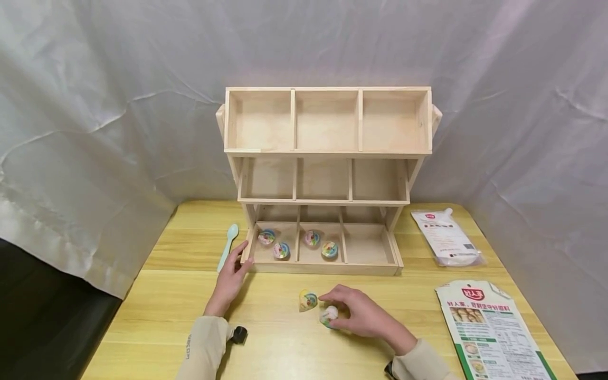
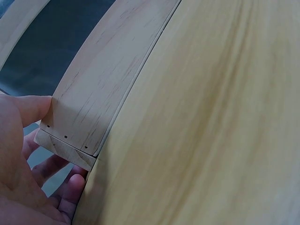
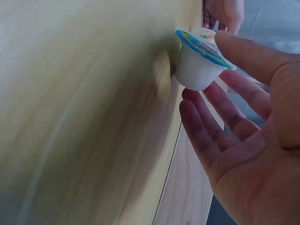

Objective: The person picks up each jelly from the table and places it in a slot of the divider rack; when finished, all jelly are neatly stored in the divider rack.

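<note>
A small white jelly cup with a colourful peel lid (image 3: 199, 70) is tilted between the thumb and fingers of my right hand (image 1: 358, 311), which pinches it over the table. Just left of it, a yellow-lidded cup (image 1: 307, 301) sits on the table near the index fingertip. My left hand (image 1: 233, 279) grips the front left corner of a three-tier wooden rack (image 2: 108, 75), thumb at the front and fingers round the side. Two cups (image 1: 281, 250) lie in the bottom tier's left compartment and two more (image 1: 330, 250) in its middle one.
A pale green spoon (image 1: 228, 247) lies left of the rack. On the right are a white sealed pouch (image 1: 446, 237) and a printed green-and-white packet (image 1: 494, 330). Grey curtains (image 1: 323, 42) hang behind and beside the wooden table (image 1: 157, 311).
</note>
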The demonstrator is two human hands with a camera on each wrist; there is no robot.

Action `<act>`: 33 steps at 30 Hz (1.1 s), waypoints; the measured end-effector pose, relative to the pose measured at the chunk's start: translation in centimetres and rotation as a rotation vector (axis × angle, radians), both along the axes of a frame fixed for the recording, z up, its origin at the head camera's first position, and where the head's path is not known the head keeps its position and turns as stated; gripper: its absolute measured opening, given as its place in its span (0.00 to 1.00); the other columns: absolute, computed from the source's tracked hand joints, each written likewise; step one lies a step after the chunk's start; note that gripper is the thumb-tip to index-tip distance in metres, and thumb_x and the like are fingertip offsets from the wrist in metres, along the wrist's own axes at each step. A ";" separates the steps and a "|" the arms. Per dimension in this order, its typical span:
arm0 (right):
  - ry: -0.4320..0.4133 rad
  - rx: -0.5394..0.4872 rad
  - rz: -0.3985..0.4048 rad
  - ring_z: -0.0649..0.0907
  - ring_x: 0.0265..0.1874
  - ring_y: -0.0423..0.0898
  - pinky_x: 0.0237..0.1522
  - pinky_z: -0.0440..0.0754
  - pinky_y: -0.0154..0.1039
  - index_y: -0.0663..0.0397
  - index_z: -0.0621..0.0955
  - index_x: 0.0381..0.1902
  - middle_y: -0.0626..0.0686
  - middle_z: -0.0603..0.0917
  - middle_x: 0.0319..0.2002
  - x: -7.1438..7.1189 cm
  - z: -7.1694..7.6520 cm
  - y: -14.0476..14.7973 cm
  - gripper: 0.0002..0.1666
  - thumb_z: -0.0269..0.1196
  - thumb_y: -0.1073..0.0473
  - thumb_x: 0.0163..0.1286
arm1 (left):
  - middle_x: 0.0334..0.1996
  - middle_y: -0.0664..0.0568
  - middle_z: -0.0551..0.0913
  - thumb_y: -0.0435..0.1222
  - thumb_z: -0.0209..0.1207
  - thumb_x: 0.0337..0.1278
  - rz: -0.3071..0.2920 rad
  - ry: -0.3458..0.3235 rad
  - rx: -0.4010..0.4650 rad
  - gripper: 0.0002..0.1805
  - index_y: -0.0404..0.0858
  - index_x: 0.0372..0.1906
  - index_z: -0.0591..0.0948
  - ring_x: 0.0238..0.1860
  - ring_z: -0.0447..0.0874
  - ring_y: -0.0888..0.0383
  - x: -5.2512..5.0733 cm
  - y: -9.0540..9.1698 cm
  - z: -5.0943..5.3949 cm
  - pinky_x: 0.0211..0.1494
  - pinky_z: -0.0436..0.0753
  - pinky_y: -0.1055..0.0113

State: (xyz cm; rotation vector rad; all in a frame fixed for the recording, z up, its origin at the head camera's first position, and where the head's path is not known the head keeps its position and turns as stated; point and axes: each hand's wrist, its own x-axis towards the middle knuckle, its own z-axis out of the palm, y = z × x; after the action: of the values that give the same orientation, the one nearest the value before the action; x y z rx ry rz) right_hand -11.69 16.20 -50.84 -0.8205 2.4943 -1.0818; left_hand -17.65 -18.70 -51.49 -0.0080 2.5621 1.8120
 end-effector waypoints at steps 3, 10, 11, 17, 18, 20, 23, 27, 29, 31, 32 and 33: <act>0.006 -0.002 0.003 0.82 0.47 0.37 0.51 0.83 0.37 0.55 0.81 0.65 0.45 0.83 0.49 0.0 -0.1 0.0 0.30 0.74 0.57 0.66 | 0.75 0.32 0.66 0.34 0.55 0.78 -0.003 0.001 0.000 0.32 0.37 0.80 0.62 0.60 0.77 0.40 0.0 0.0 0.0 0.56 0.77 0.64; -0.003 -0.036 0.000 0.81 0.40 0.39 0.42 0.83 0.35 0.57 0.82 0.63 0.44 0.83 0.44 -0.2 -0.5 -0.1 0.28 0.74 0.58 0.66 | 0.76 0.32 0.65 0.34 0.55 0.77 0.003 -0.002 0.001 0.32 0.37 0.80 0.63 0.58 0.77 0.41 0.1 -0.1 -0.1 0.56 0.76 0.63; -0.009 -0.041 0.001 0.81 0.39 0.39 0.41 0.83 0.34 0.57 0.82 0.63 0.44 0.83 0.43 -0.2 -0.5 -0.1 0.28 0.74 0.58 0.66 | 0.75 0.32 0.65 0.34 0.55 0.77 0.003 -0.002 0.000 0.32 0.37 0.80 0.63 0.58 0.77 0.42 0.1 -0.1 -0.1 0.56 0.76 0.63; -0.020 -0.067 0.009 0.82 0.38 0.37 0.40 0.83 0.32 0.57 0.82 0.62 0.45 0.83 0.42 -0.3 -0.8 -0.1 0.26 0.73 0.60 0.67 | 0.76 0.33 0.64 0.34 0.55 0.78 -0.005 0.000 0.002 0.32 0.37 0.80 0.62 0.59 0.77 0.41 0.1 0.0 -0.1 0.57 0.76 0.61; -0.018 -0.069 0.010 0.82 0.38 0.36 0.40 0.83 0.32 0.57 0.82 0.62 0.46 0.83 0.43 -0.3 -0.8 0.0 0.26 0.73 0.60 0.67 | 0.76 0.33 0.64 0.34 0.55 0.78 -0.005 0.001 0.002 0.32 0.37 0.80 0.62 0.60 0.77 0.40 0.1 0.0 -0.1 0.57 0.76 0.61; -0.017 -0.068 0.009 0.82 0.38 0.36 0.40 0.83 0.32 0.57 0.82 0.62 0.46 0.83 0.43 -0.3 -0.8 0.0 0.26 0.73 0.61 0.67 | 0.76 0.32 0.64 0.34 0.55 0.78 -0.004 0.001 0.002 0.32 0.37 0.80 0.63 0.60 0.77 0.40 0.1 0.0 0.0 0.58 0.76 0.60; -0.023 -0.067 0.004 0.81 0.37 0.35 0.40 0.82 0.31 0.57 0.82 0.62 0.45 0.83 0.43 -0.4 -0.7 0.0 0.26 0.73 0.62 0.67 | 0.76 0.32 0.64 0.34 0.55 0.78 0.001 0.005 -0.003 0.32 0.37 0.80 0.62 0.60 0.77 0.40 -0.3 -0.2 -0.7 0.58 0.76 0.59; -0.016 -0.076 -0.004 0.81 0.38 0.35 0.41 0.83 0.31 0.57 0.82 0.63 0.46 0.84 0.44 -0.4 -0.5 0.0 0.26 0.72 0.62 0.67 | 0.76 0.35 0.65 0.37 0.55 0.79 0.014 0.022 -0.014 0.31 0.42 0.81 0.63 0.60 0.77 0.42 -1.3 -0.6 -3.1 0.58 0.76 0.60; -0.006 -0.084 -0.006 0.82 0.39 0.36 0.41 0.83 0.32 0.57 0.81 0.63 0.47 0.85 0.46 -0.5 -0.4 0.1 0.27 0.72 0.63 0.67 | 0.76 0.37 0.65 0.40 0.56 0.79 0.019 0.028 -0.013 0.31 0.46 0.81 0.63 0.60 0.77 0.43 -1.7 -0.9 -4.1 0.58 0.76 0.60; 0.002 -0.094 -0.011 0.83 0.39 0.36 0.42 0.84 0.32 0.58 0.81 0.64 0.48 0.85 0.46 -0.6 -0.3 0.1 0.27 0.72 0.63 0.67 | 0.76 0.38 0.66 0.40 0.56 0.78 0.018 0.031 -0.015 0.31 0.47 0.80 0.64 0.60 0.77 0.43 -1.7 -0.9 -4.1 0.58 0.76 0.60; 0.005 -0.098 -0.014 0.83 0.40 0.37 0.42 0.84 0.32 0.58 0.81 0.64 0.48 0.85 0.47 -0.6 -0.2 0.1 0.27 0.72 0.63 0.67 | 0.76 0.38 0.66 0.40 0.56 0.78 0.017 0.032 -0.011 0.31 0.47 0.80 0.64 0.60 0.77 0.43 -1.6 -0.9 -4.1 0.57 0.77 0.61; 0.009 -0.101 -0.017 0.83 0.40 0.37 0.42 0.84 0.33 0.58 0.81 0.64 0.49 0.85 0.47 -0.7 -0.2 0.1 0.27 0.72 0.63 0.67 | 0.76 0.38 0.66 0.40 0.56 0.78 0.017 0.034 -0.007 0.31 0.47 0.80 0.64 0.59 0.77 0.43 -1.6 -0.9 -4.0 0.57 0.77 0.61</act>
State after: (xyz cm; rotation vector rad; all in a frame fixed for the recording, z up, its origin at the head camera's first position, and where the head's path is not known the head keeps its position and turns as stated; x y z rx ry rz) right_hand -12.37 16.35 -51.01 -0.8347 2.4751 -1.2214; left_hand -19.27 -19.60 -55.53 0.0012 2.5995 1.8244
